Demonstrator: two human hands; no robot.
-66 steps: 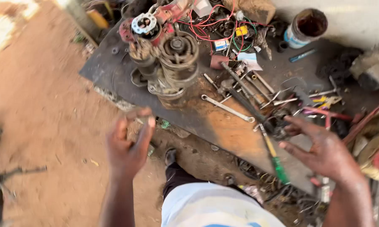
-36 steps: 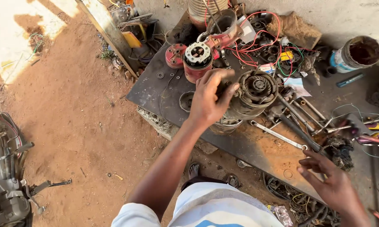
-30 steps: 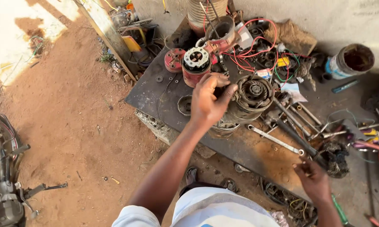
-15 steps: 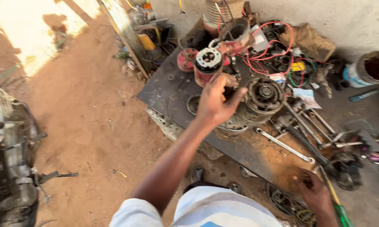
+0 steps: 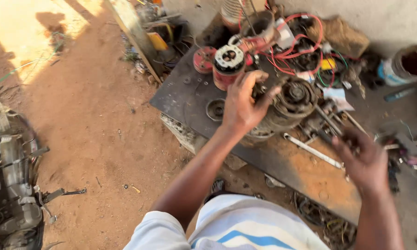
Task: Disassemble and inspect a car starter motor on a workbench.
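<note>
On the dark metal surface [image 5: 180, 99], the grimy round motor housing [image 5: 289, 104] lies near the front edge; judged from its tilt, it could roll off if pushed. It appears greasy, grey and ribbed. The left hand [image 5: 243, 104] grips its side, fingers closed. The right hand [image 5: 363, 159] hovers open above a long spanner [image 5: 312, 150].

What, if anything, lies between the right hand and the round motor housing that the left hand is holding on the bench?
Only small things: a long wrench and loose metal parts lie on the bench between the right hand and the motor housing. The left hand already grips it.
</note>
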